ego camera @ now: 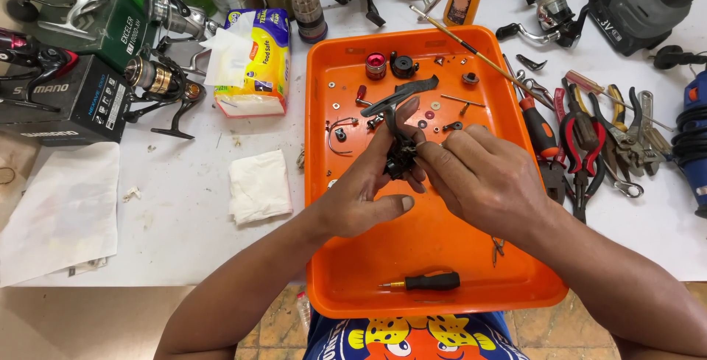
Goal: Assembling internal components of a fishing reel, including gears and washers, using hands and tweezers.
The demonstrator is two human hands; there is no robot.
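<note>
The reel body (401, 155), small, black and partly stripped, sits between our two hands above the middle of the orange tray (353, 257). Our left hand (368, 183) cups it from below, fingers curled up around its left side and thumb stretched out flat beneath. Our right hand (479, 176) closes on it from the right, fingertips pinched against its upper edge. Much of it is hidden by our fingers.

Just beyond the hands, toward the tray's far edge, lie a black handle arm (401, 95), a red knob (375, 65), a black knob (403, 65) and scattered washers and screws. Near the tray's near edge lies a black screwdriver (427, 282). Off the tray's right edge rest pliers (585, 150); off its left edge, a folded tissue (258, 185).
</note>
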